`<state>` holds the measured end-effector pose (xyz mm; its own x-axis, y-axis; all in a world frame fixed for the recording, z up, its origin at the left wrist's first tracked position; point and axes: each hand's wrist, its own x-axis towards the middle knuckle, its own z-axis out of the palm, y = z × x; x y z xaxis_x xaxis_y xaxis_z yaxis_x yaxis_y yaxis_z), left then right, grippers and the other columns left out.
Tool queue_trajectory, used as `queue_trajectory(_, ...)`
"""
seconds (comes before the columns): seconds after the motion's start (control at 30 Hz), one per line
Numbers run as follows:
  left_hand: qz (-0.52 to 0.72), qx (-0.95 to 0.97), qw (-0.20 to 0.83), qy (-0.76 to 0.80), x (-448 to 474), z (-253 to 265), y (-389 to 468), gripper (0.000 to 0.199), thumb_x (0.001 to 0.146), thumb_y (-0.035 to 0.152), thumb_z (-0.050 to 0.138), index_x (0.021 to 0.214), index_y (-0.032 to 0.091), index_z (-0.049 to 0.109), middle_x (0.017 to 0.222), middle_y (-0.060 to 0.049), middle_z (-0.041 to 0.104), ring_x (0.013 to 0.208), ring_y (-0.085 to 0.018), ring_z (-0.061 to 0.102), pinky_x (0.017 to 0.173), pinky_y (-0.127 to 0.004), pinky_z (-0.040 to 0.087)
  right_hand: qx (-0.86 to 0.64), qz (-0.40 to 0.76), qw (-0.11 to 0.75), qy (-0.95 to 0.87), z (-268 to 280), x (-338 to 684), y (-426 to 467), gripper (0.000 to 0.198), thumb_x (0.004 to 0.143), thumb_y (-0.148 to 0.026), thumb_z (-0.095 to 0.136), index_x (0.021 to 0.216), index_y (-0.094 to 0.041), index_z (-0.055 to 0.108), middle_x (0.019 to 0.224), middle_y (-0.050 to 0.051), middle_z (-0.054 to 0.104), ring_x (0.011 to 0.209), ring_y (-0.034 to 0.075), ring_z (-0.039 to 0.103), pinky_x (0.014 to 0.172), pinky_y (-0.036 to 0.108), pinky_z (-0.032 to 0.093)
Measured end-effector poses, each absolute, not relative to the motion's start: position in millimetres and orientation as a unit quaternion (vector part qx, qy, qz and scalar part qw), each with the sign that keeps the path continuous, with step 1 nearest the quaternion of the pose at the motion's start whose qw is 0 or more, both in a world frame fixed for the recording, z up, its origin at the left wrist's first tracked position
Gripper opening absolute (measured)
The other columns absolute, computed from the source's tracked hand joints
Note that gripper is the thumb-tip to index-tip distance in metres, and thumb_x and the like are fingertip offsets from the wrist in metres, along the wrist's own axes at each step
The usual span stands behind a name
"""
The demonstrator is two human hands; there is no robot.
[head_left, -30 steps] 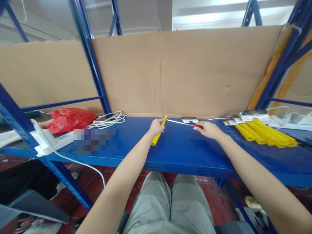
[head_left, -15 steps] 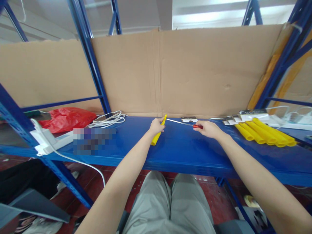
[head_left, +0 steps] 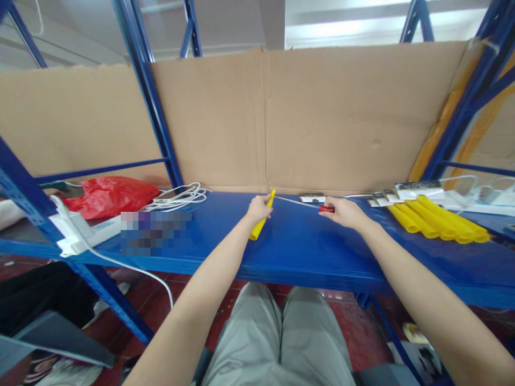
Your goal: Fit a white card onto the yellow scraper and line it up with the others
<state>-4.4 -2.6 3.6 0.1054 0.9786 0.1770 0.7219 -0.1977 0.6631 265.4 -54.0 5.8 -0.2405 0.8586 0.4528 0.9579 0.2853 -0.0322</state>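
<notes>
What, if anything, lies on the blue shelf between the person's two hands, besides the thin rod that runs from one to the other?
Nothing visible. The left hand grips the yellow tube, the right hand the red handle; only the thin rod crosses bare blue shelf.

You have two hands over the shelf [head_left: 289,252]: your left hand [head_left: 257,208] grips one yellow tube [head_left: 257,228], and your right hand [head_left: 344,213] grips one red-handled tool [head_left: 326,209] with one thin rod [head_left: 295,201] running toward the tube's far end. Near the shelf's right edge you have a pile [head_left: 438,219] of about five more yellow tubes. Along the back edge lies one coil of white cable [head_left: 181,196]. At the left edge sit one red bag [head_left: 112,193] and one white power strip [head_left: 86,231].
</notes>
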Motion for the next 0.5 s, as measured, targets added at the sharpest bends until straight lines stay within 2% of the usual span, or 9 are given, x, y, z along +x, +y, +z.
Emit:
queue_trajectory(0.17, 0.304, 0.714, 0.212, 0.594, -5.7, 2.3, -1.4, 0.061, 0.082, 0.007, 0.061, 0.141, 0.022, 0.049, 0.1, -0.007, 0.073, 0.071, -0.015, 0.073, 0.058, -0.018, 0.055, -0.566, -0.084, 0.198, -0.795, 2.2, 266.5, -50.3, 0.017, 0.088, -0.033, 0.05, 0.079, -0.023, 0.06, 0.082, 0.006, 0.072, 0.071, 0.019, 0.064, 0.061, 0.027, 0.041)
queue_trajectory(0.27, 0.298, 0.717, 0.209, 0.595, -6.1, 2.7, -2.1, 0.061, 0.082, 0.007, 0.061, 0.141, 0.021, 0.049, 0.098, -0.008, 0.074, 0.07, -0.016, 0.073, 0.058, -0.019, 0.055, -0.566, -0.083, 0.226, -0.788, -1.4, 267.5, -46.1, 0.012, 0.085, -0.034, 0.056, 0.085, -0.023, 0.058, 0.081, 0.005, 0.071, 0.067, 0.019, 0.063, 0.059, 0.026, 0.041)
queue_trajectory(0.33, 0.297, 0.716, 0.209, 0.596, -5.8, 3.3, -3.0, 0.061, 0.082, 0.007, 0.06, 0.14, 0.02, 0.05, 0.098, -0.008, 0.074, 0.069, -0.016, 0.073, 0.058, -0.019, 0.056, -0.575, -0.092, 0.235, -0.779, -2.1, 267.6, -45.3, 0.016, 0.08, -0.035, 0.062, 0.089, -0.023, 0.055, 0.08, 0.004, 0.07, 0.066, 0.019, 0.063, 0.057, 0.026, 0.04)
queue_trajectory(0.5, 0.303, 0.717, 0.206, 0.594, -5.2, 4.3, -4.5, 0.059, 0.081, 0.006, 0.06, 0.138, 0.021, 0.053, 0.106, -0.008, 0.073, 0.068, -0.015, 0.073, 0.059, -0.02, 0.056, -0.598, -0.113, 0.219, -0.763, 2.1, 264.4, -50.7, 0.013, 0.082, -0.034, 0.06, 0.084, -0.024, 0.055, 0.074, 0.004, 0.069, 0.065, 0.02, 0.063, 0.056, 0.026, 0.037)
